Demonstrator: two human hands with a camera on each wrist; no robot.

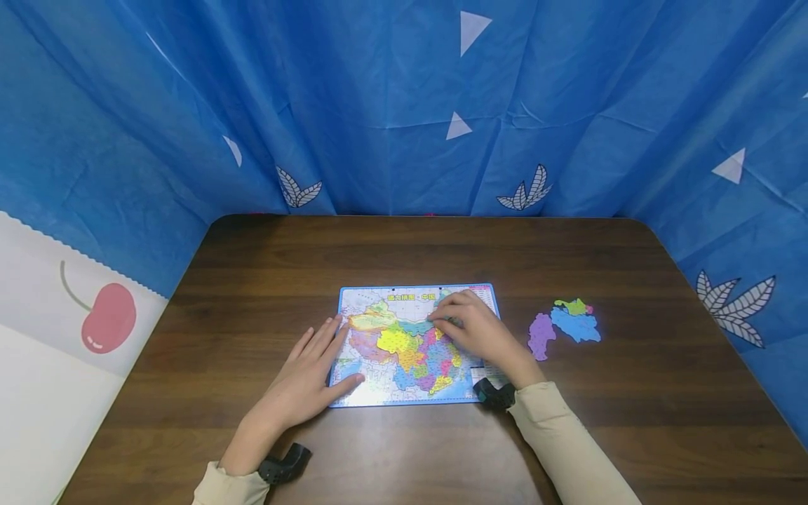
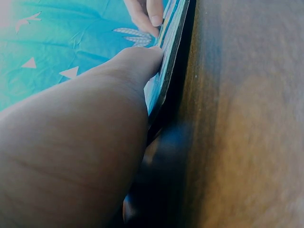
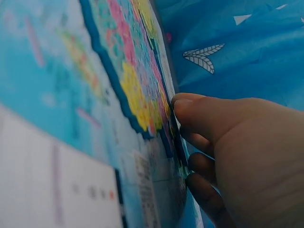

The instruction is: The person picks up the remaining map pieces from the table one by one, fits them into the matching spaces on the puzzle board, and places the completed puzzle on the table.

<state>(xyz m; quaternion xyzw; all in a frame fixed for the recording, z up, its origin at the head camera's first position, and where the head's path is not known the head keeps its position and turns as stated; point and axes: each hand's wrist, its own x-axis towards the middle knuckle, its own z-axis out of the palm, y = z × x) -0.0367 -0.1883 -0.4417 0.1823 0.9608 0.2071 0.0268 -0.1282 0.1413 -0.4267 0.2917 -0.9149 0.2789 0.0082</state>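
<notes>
A map jigsaw board point(image 1: 372, 393) with a blue border lies flat on the table, several coloured pieces covering its middle. My left hand point(image 1: 303, 382) rests on its left side, fingers spread and thumb along the lower left. In the left wrist view, the thumb point(image 2: 147, 59) lies at the board's edge. My right hand point(image 1: 476, 326) is over the upper right, its curled thumb and fingers pinching a teal puzzle piece point(image 1: 413, 327). The right wrist view has the thumb point(image 3: 190, 107) and fingertips right at the map's surface; the hand hides part of the piece.
Loose pieces lie right of the board: a purple one point(image 1: 541, 337), a blue one point(image 1: 576, 325), a green one point(image 1: 573, 306) and a small pink one point(image 1: 589, 309). The wooden table point(image 1: 404, 245) ends at a blue patterned curtain point(image 1: 391, 105) behind.
</notes>
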